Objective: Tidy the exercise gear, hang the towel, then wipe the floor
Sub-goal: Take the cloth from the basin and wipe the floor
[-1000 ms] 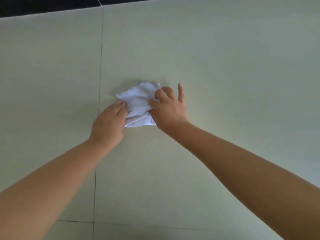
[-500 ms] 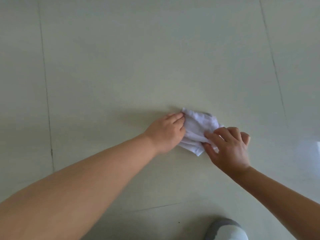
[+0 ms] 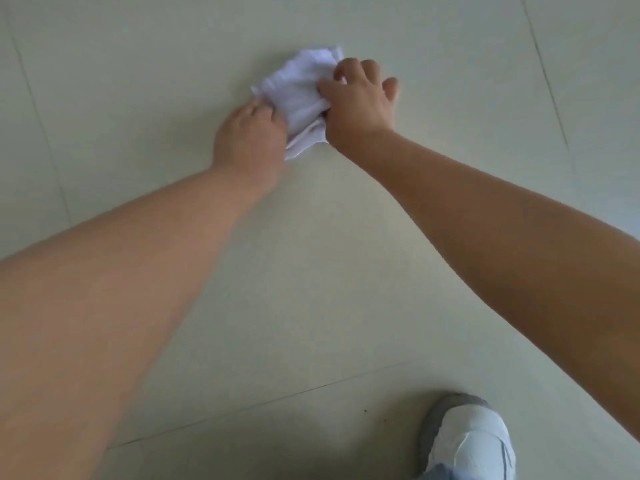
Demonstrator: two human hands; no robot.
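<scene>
A crumpled white cloth (image 3: 299, 91) lies pressed flat on the pale tiled floor (image 3: 138, 81), far out in front of me. My left hand (image 3: 251, 140) grips its near left edge, fingers curled onto the fabric. On the cloth's right side my right hand (image 3: 360, 102) clamps down, thumb and fingers pinching the fabric. Both arms are stretched out forward. The middle of the cloth shows between the two hands; its near corner sticks out below them.
My white and grey shoe (image 3: 465, 441) stands at the bottom right. Thin grout lines cross the floor at the left, the upper right and along the bottom. No exercise gear or towel rail is in view.
The cloth and both hands have slid away from me across the floor, toward the upper middle of the view. My shoe now shows more at the bottom right.
</scene>
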